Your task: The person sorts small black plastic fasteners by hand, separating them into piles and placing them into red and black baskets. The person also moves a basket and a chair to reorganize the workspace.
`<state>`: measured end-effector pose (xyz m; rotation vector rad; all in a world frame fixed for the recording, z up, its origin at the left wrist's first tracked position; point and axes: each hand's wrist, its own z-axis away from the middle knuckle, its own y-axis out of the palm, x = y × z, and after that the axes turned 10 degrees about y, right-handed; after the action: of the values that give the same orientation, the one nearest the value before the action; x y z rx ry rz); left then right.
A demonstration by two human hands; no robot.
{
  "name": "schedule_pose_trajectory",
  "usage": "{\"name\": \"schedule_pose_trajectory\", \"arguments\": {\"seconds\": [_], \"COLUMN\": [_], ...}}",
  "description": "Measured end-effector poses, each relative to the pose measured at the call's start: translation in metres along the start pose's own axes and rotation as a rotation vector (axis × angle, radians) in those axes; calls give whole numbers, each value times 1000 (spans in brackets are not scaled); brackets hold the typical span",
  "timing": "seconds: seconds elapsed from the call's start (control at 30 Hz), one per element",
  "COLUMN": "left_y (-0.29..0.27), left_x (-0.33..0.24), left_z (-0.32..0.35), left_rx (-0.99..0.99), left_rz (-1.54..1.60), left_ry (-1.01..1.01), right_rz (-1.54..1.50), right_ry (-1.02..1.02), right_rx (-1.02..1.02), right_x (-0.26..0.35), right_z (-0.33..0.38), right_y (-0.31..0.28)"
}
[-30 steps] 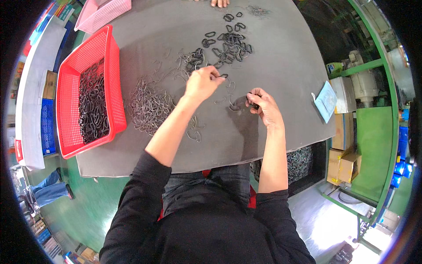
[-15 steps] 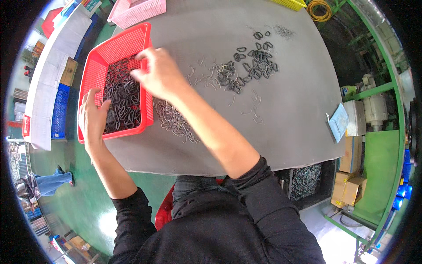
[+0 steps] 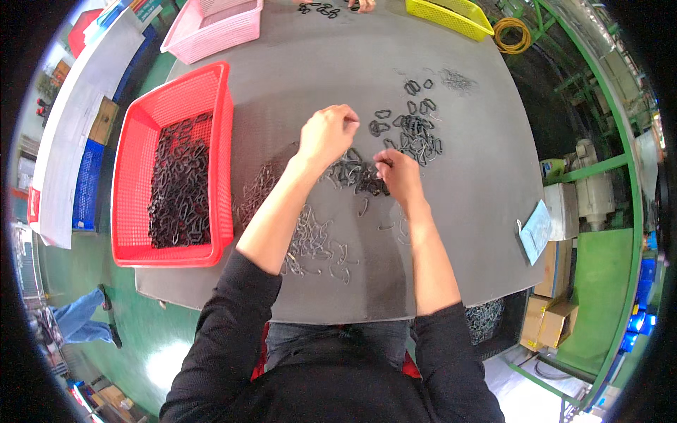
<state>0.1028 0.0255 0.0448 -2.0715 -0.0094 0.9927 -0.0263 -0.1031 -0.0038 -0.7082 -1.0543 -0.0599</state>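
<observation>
My left hand (image 3: 328, 137) hovers above the middle of the table, its fingers curled together; whatever they may hold is hidden. To its right, my right hand (image 3: 402, 178) has bent, closed fingertips at the edge of a cluster of black carabiner-like links (image 3: 349, 173). I cannot make out anything between them. A larger heap of such links (image 3: 416, 134) lies just beyond the right hand. Loose bent wire pieces (image 3: 310, 236) are scattered under and beside my left forearm. On the left stands a red plastic basket (image 3: 224, 141), holding many black links (image 3: 180, 187).
Far across the table are a pink basket (image 3: 215, 35), a yellow basket (image 3: 451, 17) and another person's hand (image 3: 365, 5) by some black links (image 3: 321, 9). Thin wires (image 3: 458, 80) lie at the far right. A blue face mask (image 3: 536, 231) hangs at the right edge.
Both hands have left the red basket and moved right, to the links mid-table. The view has shifted, bringing another person's hands into sight at the far edge.
</observation>
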Motion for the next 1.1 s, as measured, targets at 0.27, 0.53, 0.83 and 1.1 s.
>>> {"name": "schedule_pose_trajectory", "arguments": {"seconds": [0.27,0.53,0.83,1.1], "left_y": [103,87,29,-14], "left_x": [25,37,40,66], "left_z": [-65,-61,0,39], "left_rx": [177,330,278,-97], "left_rz": [-234,-48,987,788], "left_ry": [9,-93,-443,-544], "right_rz": [-324,-421,-194,-154], "right_ry": [141,73,39,-16], "right_rx": [50,45,-30,-10], "right_x": [-21,-28,-5,3], "right_z": [13,7,-24,-8], "right_y": [-78,-85,-53,-58]}}
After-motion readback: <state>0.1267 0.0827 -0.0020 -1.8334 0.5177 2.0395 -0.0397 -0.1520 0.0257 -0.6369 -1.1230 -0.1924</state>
